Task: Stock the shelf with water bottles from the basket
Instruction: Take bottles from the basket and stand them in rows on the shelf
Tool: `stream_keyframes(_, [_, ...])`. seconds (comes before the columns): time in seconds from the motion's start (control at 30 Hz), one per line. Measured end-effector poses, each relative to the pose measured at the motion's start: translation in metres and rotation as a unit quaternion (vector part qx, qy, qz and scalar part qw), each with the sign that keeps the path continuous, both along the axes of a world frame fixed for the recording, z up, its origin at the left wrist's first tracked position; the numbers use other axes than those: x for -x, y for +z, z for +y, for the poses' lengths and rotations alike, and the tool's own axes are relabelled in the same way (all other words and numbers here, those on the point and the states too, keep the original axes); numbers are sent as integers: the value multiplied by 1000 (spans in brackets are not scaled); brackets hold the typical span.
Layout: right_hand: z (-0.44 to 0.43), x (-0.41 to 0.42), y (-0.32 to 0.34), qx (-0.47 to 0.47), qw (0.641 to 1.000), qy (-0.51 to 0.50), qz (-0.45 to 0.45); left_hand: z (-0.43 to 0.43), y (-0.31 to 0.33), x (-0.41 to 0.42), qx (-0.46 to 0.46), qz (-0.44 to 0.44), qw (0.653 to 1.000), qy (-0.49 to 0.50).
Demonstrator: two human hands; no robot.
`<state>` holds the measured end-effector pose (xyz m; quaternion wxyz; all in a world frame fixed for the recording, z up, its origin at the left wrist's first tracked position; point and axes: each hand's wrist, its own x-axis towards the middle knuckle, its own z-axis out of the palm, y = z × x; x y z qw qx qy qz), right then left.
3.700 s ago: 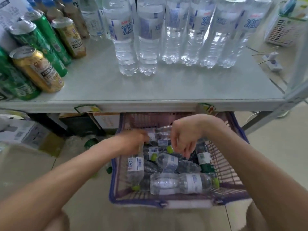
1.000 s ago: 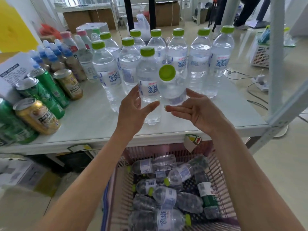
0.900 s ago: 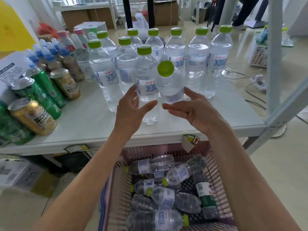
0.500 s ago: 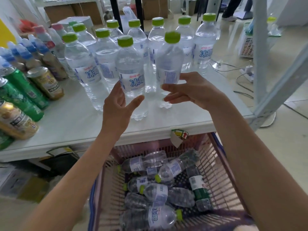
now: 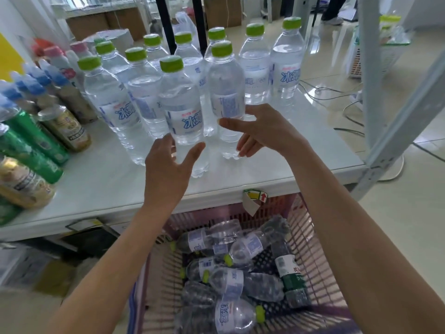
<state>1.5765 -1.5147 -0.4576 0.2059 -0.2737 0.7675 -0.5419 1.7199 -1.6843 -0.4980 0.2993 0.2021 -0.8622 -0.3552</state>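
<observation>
A: Water bottles (image 5: 255, 68), clear plastic with lime-green caps: are your hands holding any?
B: No. Your left hand (image 5: 166, 179) is open, fingers spread, at the foot of the front bottle (image 5: 181, 109); your right hand (image 5: 265, 133) is open too, fingertips just beside the neighbouring upright bottle (image 5: 226, 92). Whether you touch either, I cannot tell.
A: Outward, then: both stand ahead of the rows on the white shelf (image 5: 108, 182). Below its edge your pink slotted plastic basket (image 5: 310, 232) holds more lying bottles (image 5: 243, 247).
B: So the placing looks done. Next, I judge, you reach down, take a top bottle by its body, and stand it on the bare front strip.
</observation>
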Motion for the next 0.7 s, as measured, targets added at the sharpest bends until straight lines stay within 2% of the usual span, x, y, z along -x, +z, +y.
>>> stream_keyframes(0.27, [-1, 4, -19, -15, 996, -29, 79, 6, 6, 9, 160, -112, 979, 64])
stream_keyframes(0.5, [-5, 5, -28, -27, 988, -70, 135, 16, 0, 19, 119, -85, 987, 72])
stream_keyframes(0.7, [-4, -1, -30, -67, 985, -84, 136, 16, -1, 29, 138, -83, 984, 78])
